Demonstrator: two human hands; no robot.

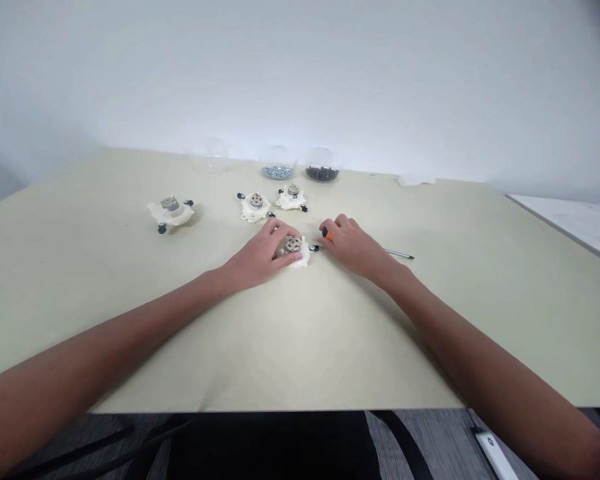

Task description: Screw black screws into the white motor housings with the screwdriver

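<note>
Under the left hand point(257, 257), cupped and half closed over it, sits a white housing point(303, 258), its grey motor point(291, 245) facing up. Just right of it, the right hand point(349, 245) lies palm down across a screwdriver point(399, 254), and whether it grips the tool cannot be told. The orange handle point(327, 234) pokes out ahead of the hand, while the shaft points right, its long axis running nearly level across the table point(130, 333). Beyond the hands lie three more housings point(255, 207) and three glass bowls point(279, 160).
</note>
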